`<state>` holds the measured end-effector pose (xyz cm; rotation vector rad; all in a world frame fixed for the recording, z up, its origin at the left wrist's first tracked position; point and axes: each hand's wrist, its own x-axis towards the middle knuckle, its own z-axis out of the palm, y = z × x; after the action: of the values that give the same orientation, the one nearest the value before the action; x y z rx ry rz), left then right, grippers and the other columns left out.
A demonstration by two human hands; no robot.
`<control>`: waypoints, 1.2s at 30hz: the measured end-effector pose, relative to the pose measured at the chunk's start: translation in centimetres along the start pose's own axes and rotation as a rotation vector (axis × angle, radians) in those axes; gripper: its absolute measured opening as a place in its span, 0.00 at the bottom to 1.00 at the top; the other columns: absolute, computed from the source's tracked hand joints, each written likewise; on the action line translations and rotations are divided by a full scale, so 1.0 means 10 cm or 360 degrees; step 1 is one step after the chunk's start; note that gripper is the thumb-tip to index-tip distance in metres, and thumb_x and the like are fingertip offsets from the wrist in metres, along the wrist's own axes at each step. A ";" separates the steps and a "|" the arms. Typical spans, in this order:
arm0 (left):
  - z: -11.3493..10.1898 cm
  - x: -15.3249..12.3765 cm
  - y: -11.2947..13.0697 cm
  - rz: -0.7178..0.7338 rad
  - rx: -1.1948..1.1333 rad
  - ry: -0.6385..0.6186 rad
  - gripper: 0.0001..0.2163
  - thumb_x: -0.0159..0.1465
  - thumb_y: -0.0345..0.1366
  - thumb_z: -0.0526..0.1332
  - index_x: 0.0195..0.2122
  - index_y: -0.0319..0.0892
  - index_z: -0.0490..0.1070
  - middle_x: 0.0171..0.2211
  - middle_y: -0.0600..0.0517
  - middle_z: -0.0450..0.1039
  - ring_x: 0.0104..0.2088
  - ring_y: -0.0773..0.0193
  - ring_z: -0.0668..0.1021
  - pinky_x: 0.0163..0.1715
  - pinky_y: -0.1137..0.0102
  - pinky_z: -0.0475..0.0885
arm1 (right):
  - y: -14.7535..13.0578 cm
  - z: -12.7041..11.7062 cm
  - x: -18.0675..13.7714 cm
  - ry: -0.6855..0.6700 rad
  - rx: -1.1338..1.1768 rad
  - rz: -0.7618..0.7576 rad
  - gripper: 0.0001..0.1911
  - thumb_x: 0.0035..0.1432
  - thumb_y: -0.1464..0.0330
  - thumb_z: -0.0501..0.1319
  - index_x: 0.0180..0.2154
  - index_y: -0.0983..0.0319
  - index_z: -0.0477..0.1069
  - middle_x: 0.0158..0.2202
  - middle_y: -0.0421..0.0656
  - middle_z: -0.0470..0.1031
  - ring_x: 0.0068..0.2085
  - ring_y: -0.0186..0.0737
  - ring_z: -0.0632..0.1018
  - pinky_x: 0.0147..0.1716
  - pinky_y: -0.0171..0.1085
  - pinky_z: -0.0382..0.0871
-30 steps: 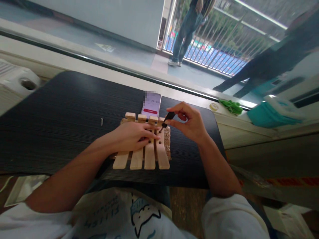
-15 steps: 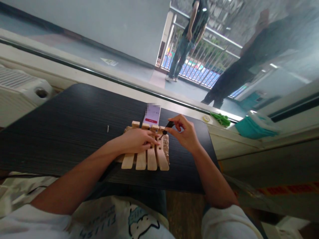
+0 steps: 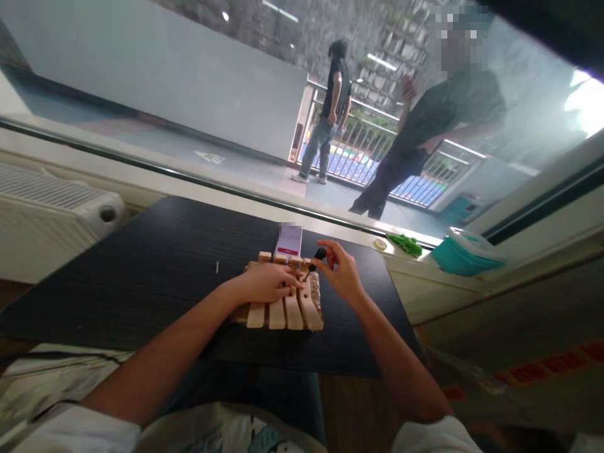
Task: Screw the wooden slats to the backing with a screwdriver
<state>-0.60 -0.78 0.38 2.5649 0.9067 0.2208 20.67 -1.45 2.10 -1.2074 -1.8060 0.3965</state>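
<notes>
Pale wooden slats (image 3: 292, 313) lie side by side on a brown, rough-sided block (image 3: 316, 288). My left hand (image 3: 267, 282) rests across the slats with its fingers stretched out, hiding their middle part. Between the thumb and fingers of my right hand (image 3: 340, 269) is a small screwdriver with a black handle (image 3: 319, 254). It stands tilted, its tip down at the rightmost slat, close to my left fingertips. One dark hole shows in that slat, below the tip. To the left, a small metal screw or pin (image 3: 217, 267) lies apart on the table.
The dark table (image 3: 141, 270) stands against a window sill. Behind the slats is a phone (image 3: 289, 241) with a lit screen. Tape (image 3: 380, 245), a green cloth (image 3: 404, 245) and a teal container (image 3: 467, 253) sit on the sill. Two people show in the glass. A radiator (image 3: 61, 214) is at left.
My view has tilted up, so the table sits lower and the people show more fully. Both hands keep their places at the slats; the screwdriver remains in my right hand.
</notes>
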 end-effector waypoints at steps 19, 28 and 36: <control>0.03 -0.17 -0.15 0.0173 -0.0359 0.0261 0.15 0.60 0.28 0.53 0.39 0.43 0.80 0.43 0.52 0.81 0.44 0.65 0.80 0.49 0.72 0.71 | 0.44 -0.14 0.05 0.0558 0.1131 0.0363 0.19 0.48 0.51 0.69 0.31 0.60 0.73 0.22 0.33 0.69 0.18 0.26 0.68 0.17 0.30 0.62; -0.09 -0.64 -0.50 -0.0269 -0.0424 0.0677 0.12 0.59 0.38 0.51 0.28 0.41 0.72 0.25 0.52 0.75 0.27 0.65 0.75 0.30 0.73 0.69 | 0.70 -0.01 -0.07 0.0613 0.1636 0.0634 0.15 0.46 0.57 0.71 0.32 0.60 0.78 0.25 0.36 0.77 0.22 0.25 0.74 0.19 0.26 0.69; -0.02 -0.91 -1.11 -0.0835 -0.0283 0.0925 0.16 0.58 0.50 0.56 0.34 0.41 0.71 0.29 0.49 0.76 0.29 0.60 0.77 0.32 0.69 0.71 | 0.75 -0.05 -0.12 0.0677 0.1740 0.0690 0.10 0.49 0.61 0.70 0.31 0.60 0.78 0.25 0.35 0.77 0.23 0.25 0.75 0.20 0.25 0.70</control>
<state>-13.97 1.33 -4.32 2.0271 1.6392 0.8651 25.54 0.97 -3.27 -0.7624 -0.7089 1.0973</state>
